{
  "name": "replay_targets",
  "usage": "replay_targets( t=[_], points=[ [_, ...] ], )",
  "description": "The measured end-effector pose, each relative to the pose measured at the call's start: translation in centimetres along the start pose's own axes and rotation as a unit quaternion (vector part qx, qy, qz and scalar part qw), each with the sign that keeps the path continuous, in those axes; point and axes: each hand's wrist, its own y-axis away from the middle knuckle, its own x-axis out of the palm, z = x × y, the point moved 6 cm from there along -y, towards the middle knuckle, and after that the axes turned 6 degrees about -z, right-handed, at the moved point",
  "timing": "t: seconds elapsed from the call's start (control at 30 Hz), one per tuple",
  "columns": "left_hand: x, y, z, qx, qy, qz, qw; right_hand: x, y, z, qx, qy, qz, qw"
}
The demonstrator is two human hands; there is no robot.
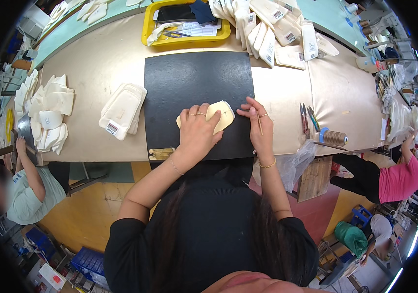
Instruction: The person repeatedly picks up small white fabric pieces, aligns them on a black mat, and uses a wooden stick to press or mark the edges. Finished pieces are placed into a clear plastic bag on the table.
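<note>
On the black mat lies a cream pad with rounded ends and a whitish, frayed-looking edge at its right end. My left hand holds it down, fingers bent over the far side and thumb across the top. Just right of the pad, my right hand has a thin tan stick between its fingers. The fingertips of that hand come close to the pad's right end, and I cannot make out whether a thread runs between them. Left of the mat rests a small stack of cream pads.
Cream pads pile up at the far left, and labelled ones at the back right. A yellow tray holds scissors and papers. Pens and a brown thread spool lie rightward. A brass-coloured piece sits on the mat's near-left corner. Other people work on both sides.
</note>
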Motion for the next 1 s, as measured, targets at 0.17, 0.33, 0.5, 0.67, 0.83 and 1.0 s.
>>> replay_targets(
  t=[0.17,0.33,0.5,0.67,0.83,1.0],
  points=[
    [0.3,0.2,-0.1,-0.004,-0.004,-0.013,1.0,0.9,-1.0,1.9,-0.111,0.09,0.046,0.989],
    [0.3,0.3,0.1,0.006,0.023,-0.043,0.999,2.8,-1.4,2.4,-0.121,0.163,0.086,0.975],
    [0.4,0.4,-0.1,0.006,0.012,-0.045,0.999,3.7,-1.7,2.8,-0.16,0.232,0.105,0.954],
    [0.5,0.3,-0.1,0.007,0.0,-0.036,0.999,4.4,-1.7,3.5,-0.23,0.293,0.169,0.912],
    [0.6,0.3,-0.2,0.011,0.0,-0.03,0.999,4.8,-1.5,3.7,-0.223,0.351,0.198,0.888],
    [0.6,0.1,-0.1,0.006,0.001,-0.03,1.0,5.3,-1.0,3.4,-0.228,0.376,0.134,0.888]
  ],
)
